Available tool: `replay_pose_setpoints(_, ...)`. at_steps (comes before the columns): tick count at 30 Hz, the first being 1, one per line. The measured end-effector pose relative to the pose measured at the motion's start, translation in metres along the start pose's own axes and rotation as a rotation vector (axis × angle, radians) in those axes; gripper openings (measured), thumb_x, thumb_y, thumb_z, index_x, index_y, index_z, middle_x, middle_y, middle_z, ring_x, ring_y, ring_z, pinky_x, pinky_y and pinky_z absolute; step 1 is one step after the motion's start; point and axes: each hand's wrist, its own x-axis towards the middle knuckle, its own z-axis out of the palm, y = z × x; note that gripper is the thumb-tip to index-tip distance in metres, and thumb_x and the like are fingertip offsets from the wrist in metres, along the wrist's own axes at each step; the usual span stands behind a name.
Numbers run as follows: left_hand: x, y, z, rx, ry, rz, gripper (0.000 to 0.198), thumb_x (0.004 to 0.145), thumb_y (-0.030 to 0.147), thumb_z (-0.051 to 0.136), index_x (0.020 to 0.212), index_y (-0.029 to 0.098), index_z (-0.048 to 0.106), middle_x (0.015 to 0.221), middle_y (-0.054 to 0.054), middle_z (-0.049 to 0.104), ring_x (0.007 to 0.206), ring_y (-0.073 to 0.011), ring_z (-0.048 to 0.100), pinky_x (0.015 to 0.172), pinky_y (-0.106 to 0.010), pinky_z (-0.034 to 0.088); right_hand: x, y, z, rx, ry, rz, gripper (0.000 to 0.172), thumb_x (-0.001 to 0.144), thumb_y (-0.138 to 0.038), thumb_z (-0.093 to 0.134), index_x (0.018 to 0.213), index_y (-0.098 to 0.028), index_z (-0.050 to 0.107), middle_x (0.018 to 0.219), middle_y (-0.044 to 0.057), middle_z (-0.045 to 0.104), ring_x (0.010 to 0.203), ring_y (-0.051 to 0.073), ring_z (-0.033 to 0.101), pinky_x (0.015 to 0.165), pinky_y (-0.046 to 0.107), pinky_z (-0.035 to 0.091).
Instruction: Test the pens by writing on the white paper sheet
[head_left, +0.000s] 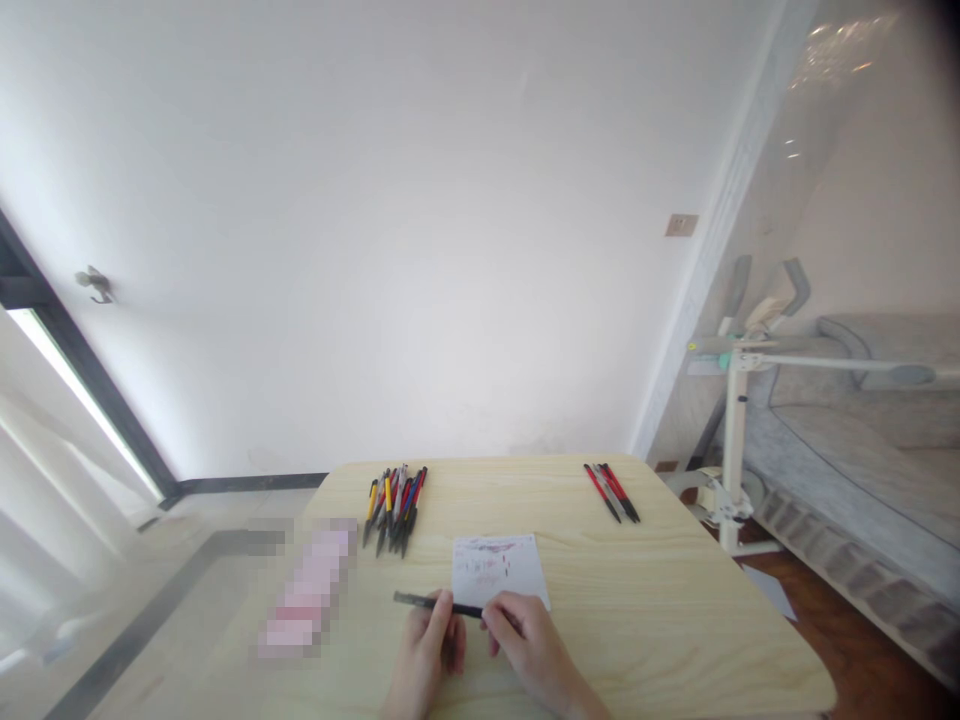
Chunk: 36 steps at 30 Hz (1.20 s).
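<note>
Both my hands hold one dark pen (pixel 466 610) level above the near part of the table. My left hand (pixel 427 640) pinches it around its middle, and its grey end sticks out to the left. At the other end, the fingers of my right hand (pixel 529 635) close on the pen's tip, which they hide. Just beyond my hands lies a white sheet of paper (pixel 499 565) with red and dark marks on it. My fingers cover part of its near edge.
A pile of several pens (pixel 394 510), yellow, red, blue and grey, lies at the table's left. A few red and grey pens (pixel 611 492) lie at the right. The pale wooden table (pixel 660 620) backs onto a white wall (pixel 450 250). Exercise equipment (pixel 736 430) stands beyond its right side.
</note>
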Motion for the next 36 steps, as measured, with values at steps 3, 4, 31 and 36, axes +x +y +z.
replay_pose_setpoints(3, 0.0, 0.002, 0.001, 0.013, 0.0, -0.003, 0.046, 0.073, 0.057, 0.051, 0.048, 0.019, 0.039, 0.037, 0.005, 0.045, 0.031, -0.0078, 0.041, 0.034, -0.019, 0.027, -0.001, 0.0, 0.0, -0.006, 0.004, -0.003, 0.037, 0.087, -0.036, 0.041, 0.062, -0.015, 0.057, 0.054, -0.001, 0.054, 0.054, 0.011, 0.049, 0.055, 0.02, 0.036)
replay_pose_setpoints(4, 0.0, 0.003, 0.001, 0.019, 0.003, -0.005, 0.047, 0.073, 0.057, 0.051, 0.048, 0.019, 0.039, 0.036, 0.005, 0.045, 0.031, -0.0078, 0.041, 0.034, -0.019, 0.027, -0.001, 0.0, 0.0, -0.007, 0.008, -0.002, 0.036, 0.087, -0.036, 0.042, 0.062, -0.015, 0.057, 0.055, -0.001, 0.054, 0.054, 0.011, 0.049, 0.055, 0.02, 0.036)
replay_pose_setpoints(31, 0.006, -0.008, -0.001, 0.024, 0.033, 0.009, 0.049, 0.071, 0.062, 0.049, 0.047, 0.019, 0.041, 0.035, 0.005, 0.043, 0.029, -0.0075, 0.04, 0.031, -0.019, 0.025, 0.003, 0.007, 0.001, 0.055, 0.026, -0.01, 0.018, 0.081, -0.029, 0.051, 0.078, -0.017, 0.064, 0.065, 0.003, 0.065, 0.059, 0.016, 0.057, 0.055, 0.023, 0.041)
replay_pose_setpoints(36, 0.003, -0.004, 0.0, 0.021, 0.026, 0.011, 0.048, 0.072, 0.06, 0.049, 0.049, 0.018, 0.043, 0.037, 0.005, 0.045, 0.029, -0.0079, 0.041, 0.033, -0.019, 0.028, 0.004, 0.011, 0.003, 0.028, 0.031, 0.009, 0.018, 0.079, -0.031, 0.053, 0.079, -0.017, 0.065, 0.065, 0.003, 0.064, 0.056, 0.014, 0.054, 0.052, 0.022, 0.038)
